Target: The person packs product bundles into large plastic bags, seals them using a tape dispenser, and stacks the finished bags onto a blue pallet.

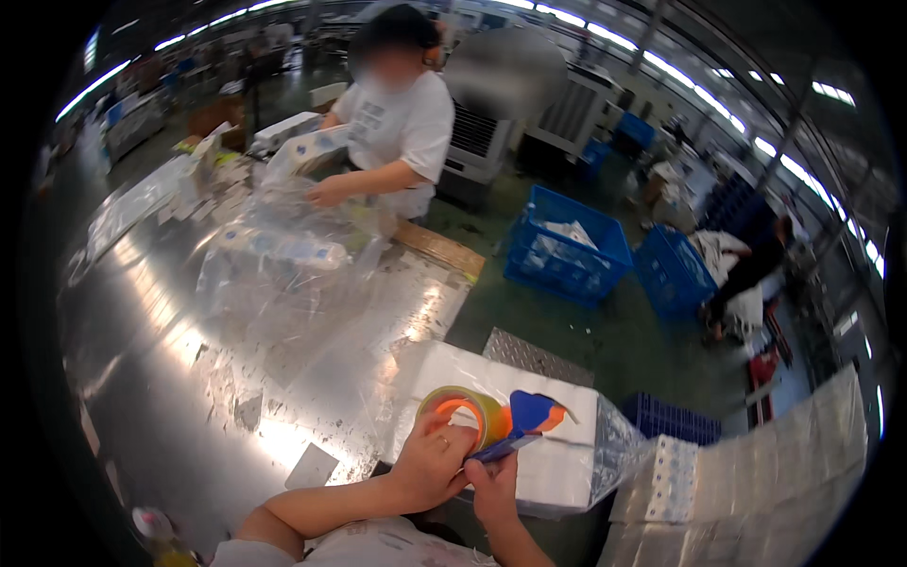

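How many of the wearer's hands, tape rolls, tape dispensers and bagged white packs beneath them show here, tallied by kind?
Wearer's hands: 2, left hand and right hand
Tape roll: 1
Tape dispenser: 1
Bagged white pack: 1
Total: 5

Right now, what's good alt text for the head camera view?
The person's left hand and right hand hold a blue-and-orange tape dispenser above a plastic-wrapped white package; across the metal table, a co-worker handles clear plastic.

pale printed shirt (pixel 378 544), finger ring (pixel 444 440)
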Motion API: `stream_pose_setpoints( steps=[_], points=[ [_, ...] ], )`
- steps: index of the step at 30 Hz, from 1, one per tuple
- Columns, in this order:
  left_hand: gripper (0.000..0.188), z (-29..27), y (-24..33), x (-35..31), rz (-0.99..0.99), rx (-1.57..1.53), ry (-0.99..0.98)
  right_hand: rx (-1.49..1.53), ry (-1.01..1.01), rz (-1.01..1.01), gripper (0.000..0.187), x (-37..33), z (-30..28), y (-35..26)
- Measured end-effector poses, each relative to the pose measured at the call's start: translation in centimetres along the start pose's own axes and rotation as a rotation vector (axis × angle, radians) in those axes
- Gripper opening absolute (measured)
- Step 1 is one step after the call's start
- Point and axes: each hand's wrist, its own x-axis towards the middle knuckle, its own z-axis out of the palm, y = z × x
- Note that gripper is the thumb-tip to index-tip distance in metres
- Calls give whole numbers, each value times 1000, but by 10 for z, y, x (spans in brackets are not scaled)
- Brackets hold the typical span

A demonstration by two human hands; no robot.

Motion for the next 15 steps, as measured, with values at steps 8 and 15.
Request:
stream_pose_setpoints(
  steps=[8, 15],
  points=[
    [32, 39, 10, 16, 215, -154, -238, -509, 387, -243, 76, -22, -24, -38],
    [43, 28, 19, 14, 55, -405, -482, -607, 534, -293, 71, -53, -49, -32]
  ],
)
